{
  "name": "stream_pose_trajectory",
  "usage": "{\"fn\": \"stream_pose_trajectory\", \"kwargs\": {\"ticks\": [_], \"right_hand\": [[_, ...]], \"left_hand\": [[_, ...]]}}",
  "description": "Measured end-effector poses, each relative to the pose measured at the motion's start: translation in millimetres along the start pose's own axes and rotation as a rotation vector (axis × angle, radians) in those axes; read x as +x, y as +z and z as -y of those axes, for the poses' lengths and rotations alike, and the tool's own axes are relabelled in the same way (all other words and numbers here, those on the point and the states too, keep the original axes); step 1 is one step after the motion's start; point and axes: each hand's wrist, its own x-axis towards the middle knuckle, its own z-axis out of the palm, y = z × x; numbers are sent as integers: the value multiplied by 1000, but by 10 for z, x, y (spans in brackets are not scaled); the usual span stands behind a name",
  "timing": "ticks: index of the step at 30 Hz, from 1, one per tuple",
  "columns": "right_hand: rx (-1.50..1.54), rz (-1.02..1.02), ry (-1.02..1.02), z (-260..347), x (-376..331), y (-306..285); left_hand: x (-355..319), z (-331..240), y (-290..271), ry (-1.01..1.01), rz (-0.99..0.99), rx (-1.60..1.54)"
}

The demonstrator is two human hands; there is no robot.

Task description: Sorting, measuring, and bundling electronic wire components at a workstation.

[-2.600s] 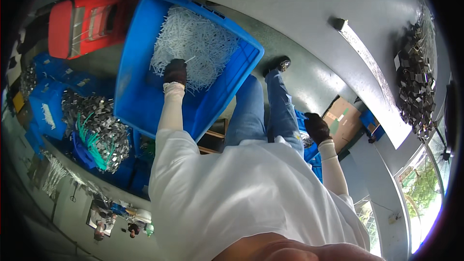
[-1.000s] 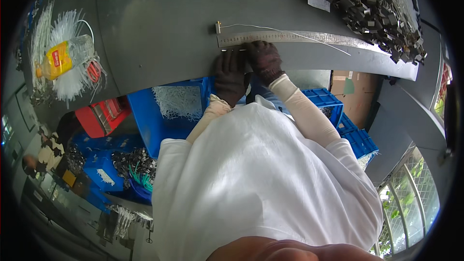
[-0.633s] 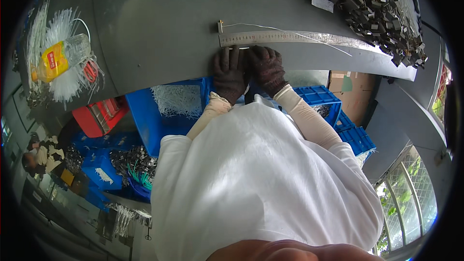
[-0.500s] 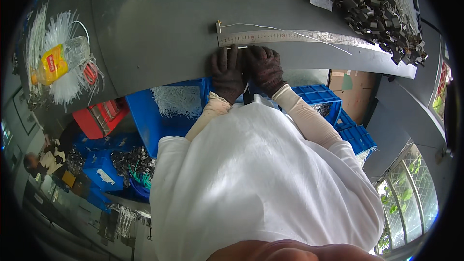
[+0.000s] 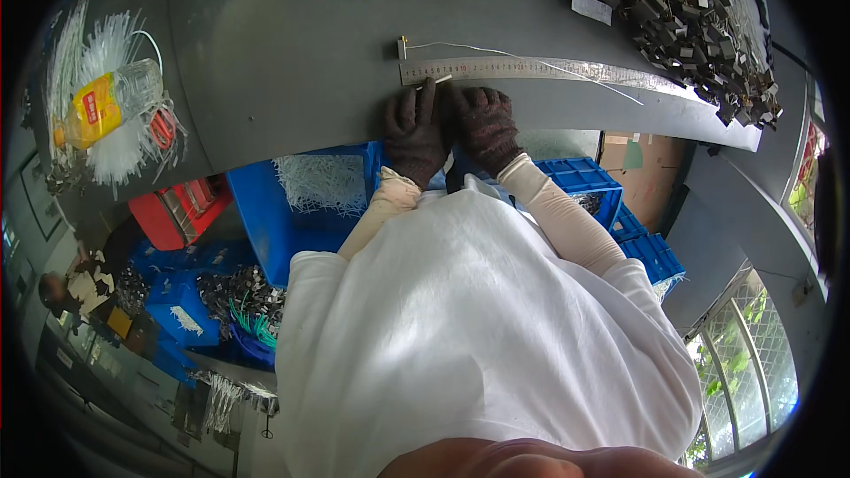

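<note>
Nearest to us is our white shirt, and past it our two dark-gloved hands lie side by side at the near edge of the grey table. Our left hand rests with its fingers forward and slightly spread; our right hand, just beside it, has its fingers bent. A short white tube sits at the left fingertips, slanting against the near edge of a steel ruler; we cannot tell whether either hand grips it. Below the table edge we see a blue bin of white strips on the left and blue crates on the right. Beyond the ruler's left end stands a small block, from which a thin pale wire runs right and crosses the ruler. Farther right lies a heap of dark blocks; well to the left, a yellow-labelled bottle lies on clear strands. A co-worker is at the far left.
</note>
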Motion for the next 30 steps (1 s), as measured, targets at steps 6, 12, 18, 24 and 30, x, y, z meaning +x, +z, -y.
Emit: {"fn": "stream_pose_trajectory", "kwargs": {"ticks": [6, 12, 18, 24, 30], "right_hand": [[-3, 51, 52, 50, 74, -98], [-65, 75, 61, 110, 79, -113], [-32, 59, 66, 133, 76, -94], [-21, -36, 12, 12, 237, -138], [-75, 51, -11, -38, 407, -130]], "left_hand": [[61, 117, -30, 47, 0, -41], [50, 132, -142, 76, -32, -100], [-53, 37, -111, 49, 22, -22], [21, 69, -163, 66, -15, -21], [-124, 27, -87, -9, -27, -75]]}}
